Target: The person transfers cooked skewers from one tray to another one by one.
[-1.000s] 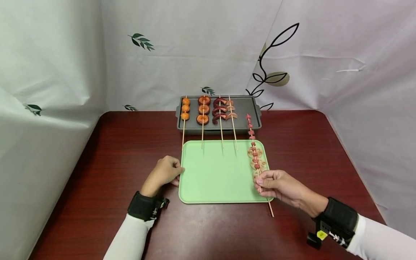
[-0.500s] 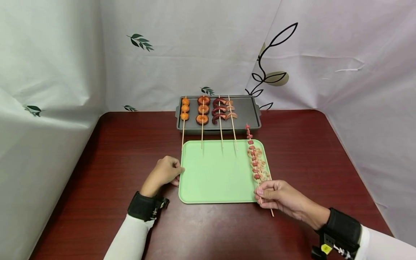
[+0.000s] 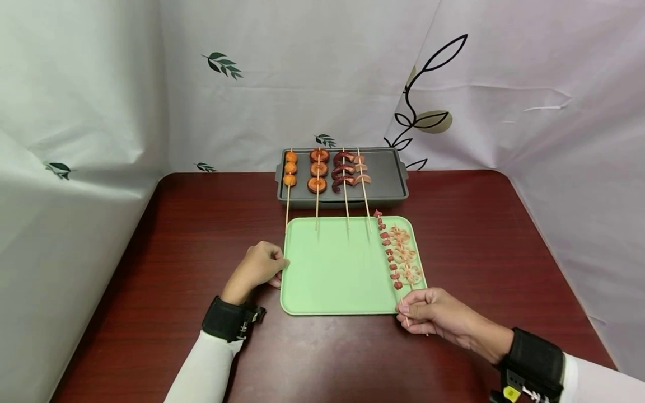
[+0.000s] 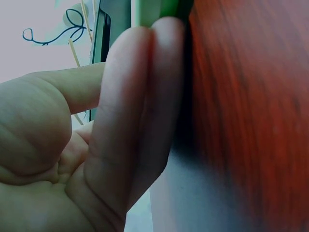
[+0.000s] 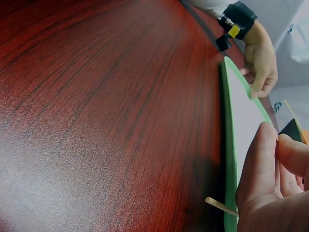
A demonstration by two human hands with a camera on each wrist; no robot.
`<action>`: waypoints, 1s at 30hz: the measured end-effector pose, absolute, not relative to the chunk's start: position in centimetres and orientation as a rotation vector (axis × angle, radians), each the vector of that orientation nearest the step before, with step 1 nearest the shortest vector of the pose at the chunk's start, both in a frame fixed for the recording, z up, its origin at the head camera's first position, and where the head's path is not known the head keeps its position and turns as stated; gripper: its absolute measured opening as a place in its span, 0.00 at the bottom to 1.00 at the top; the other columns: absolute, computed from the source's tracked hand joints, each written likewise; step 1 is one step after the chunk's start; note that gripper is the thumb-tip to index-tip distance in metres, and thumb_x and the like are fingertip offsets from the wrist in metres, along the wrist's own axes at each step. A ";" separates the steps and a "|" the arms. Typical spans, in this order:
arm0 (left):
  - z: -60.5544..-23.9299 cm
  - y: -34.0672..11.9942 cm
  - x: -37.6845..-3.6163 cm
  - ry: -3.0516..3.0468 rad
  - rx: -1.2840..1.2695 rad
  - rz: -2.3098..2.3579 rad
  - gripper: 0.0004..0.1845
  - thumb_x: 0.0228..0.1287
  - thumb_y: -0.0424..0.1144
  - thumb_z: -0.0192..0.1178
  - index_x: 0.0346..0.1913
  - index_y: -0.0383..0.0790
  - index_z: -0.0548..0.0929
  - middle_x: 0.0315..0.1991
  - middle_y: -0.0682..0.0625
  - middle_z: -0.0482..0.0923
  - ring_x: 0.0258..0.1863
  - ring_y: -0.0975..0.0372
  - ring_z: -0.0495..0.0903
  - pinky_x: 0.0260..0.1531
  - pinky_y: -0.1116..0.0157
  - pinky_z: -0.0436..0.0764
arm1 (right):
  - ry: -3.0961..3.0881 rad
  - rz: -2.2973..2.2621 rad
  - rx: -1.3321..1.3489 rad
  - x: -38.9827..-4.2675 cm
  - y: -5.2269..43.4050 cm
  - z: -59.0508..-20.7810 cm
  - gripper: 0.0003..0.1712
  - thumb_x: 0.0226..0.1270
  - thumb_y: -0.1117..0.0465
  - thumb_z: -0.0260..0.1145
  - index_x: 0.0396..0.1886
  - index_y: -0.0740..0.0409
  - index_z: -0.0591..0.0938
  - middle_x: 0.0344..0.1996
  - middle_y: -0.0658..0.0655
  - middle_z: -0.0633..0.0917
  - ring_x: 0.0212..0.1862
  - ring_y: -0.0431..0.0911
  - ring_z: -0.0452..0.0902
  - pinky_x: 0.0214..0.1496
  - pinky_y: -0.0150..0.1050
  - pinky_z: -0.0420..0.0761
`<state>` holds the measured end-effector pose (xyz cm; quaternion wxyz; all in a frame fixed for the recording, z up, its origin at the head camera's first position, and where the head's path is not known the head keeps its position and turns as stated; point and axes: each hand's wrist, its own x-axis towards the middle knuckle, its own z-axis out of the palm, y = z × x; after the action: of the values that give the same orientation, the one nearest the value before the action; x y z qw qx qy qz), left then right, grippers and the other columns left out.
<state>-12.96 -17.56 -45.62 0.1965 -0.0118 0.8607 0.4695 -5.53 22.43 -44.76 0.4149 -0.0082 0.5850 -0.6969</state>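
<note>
My left hand (image 3: 259,266) pinches the left rim of the light green tray (image 3: 327,268), thumb on top; in the left wrist view its fingers (image 4: 128,96) touch the tray's edge (image 4: 145,12). My right hand (image 3: 435,313) pinches the bare stick of a skewer of small red meat pieces (image 3: 389,252) at the tray's front right corner. The meat end reaches the tray's back edge. Just right of it on the tray lies a skewer of pale flower-shaped pieces (image 3: 403,253), its stick end passing under my right hand. In the right wrist view a stick end (image 5: 219,205) sticks out past the tray rim.
Behind the tray stands a dark grey grill pan (image 3: 385,179). On it lie skewers of orange balls (image 3: 290,168), round brown slices (image 3: 318,169), dark red tentacles (image 3: 343,172) and pale pink pieces (image 3: 360,168); their sticks overhang towards the tray. A curtain (image 3: 312,84) hangs behind the table.
My right hand has drawn the red meat skewer towards me, off the grill pan's edge, and its tip has swung left, uncovering the flower-shaped skewer. My left hand has stayed on the tray rim.
</note>
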 end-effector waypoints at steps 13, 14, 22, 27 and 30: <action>-45.5 -17.4 -13.0 2.425 -0.033 1.320 0.19 0.69 0.29 0.63 0.19 0.37 0.73 0.18 0.42 0.81 0.13 0.60 0.83 0.19 0.61 0.88 | 1.497 -1.712 0.045 -5.8 22.5 -44.8 0.07 0.76 0.67 0.63 0.46 0.64 0.86 0.36 0.53 0.91 0.39 0.38 0.89 0.44 0.29 0.89; -45.5 -17.4 -13.0 2.426 -0.035 1.316 0.19 0.70 0.29 0.63 0.19 0.37 0.74 0.18 0.42 0.81 0.13 0.60 0.83 0.19 0.61 0.88 | 1.499 -1.702 0.052 -5.9 22.5 -44.7 0.08 0.76 0.67 0.64 0.46 0.66 0.87 0.36 0.54 0.91 0.38 0.38 0.89 0.44 0.29 0.89; -45.5 -17.4 -12.9 2.427 -0.034 1.313 0.18 0.69 0.30 0.64 0.19 0.35 0.75 0.18 0.43 0.81 0.13 0.59 0.83 0.20 0.61 0.88 | 1.519 -1.601 0.058 -6.2 22.5 -44.5 0.14 0.75 0.66 0.64 0.49 0.75 0.85 0.37 0.59 0.92 0.37 0.43 0.91 0.42 0.33 0.90; -45.5 -17.4 -12.9 2.425 -0.045 1.313 0.18 0.69 0.29 0.64 0.19 0.36 0.75 0.18 0.43 0.80 0.13 0.59 0.83 0.20 0.61 0.88 | 1.501 -1.579 0.043 -6.3 22.5 -44.6 0.15 0.77 0.65 0.63 0.52 0.75 0.83 0.39 0.59 0.91 0.39 0.44 0.91 0.45 0.36 0.90; -45.5 -17.4 -12.9 2.429 -0.043 1.311 0.18 0.69 0.30 0.64 0.19 0.36 0.75 0.18 0.43 0.80 0.13 0.60 0.83 0.20 0.61 0.88 | 1.510 -1.557 0.026 -6.3 22.4 -44.4 0.17 0.77 0.64 0.63 0.52 0.77 0.82 0.40 0.60 0.91 0.40 0.45 0.91 0.46 0.37 0.91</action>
<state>-12.86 -17.39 -45.46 0.1892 -0.0152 0.8640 0.4664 -6.34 22.37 -44.44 0.4671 0.0108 0.6156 -0.6347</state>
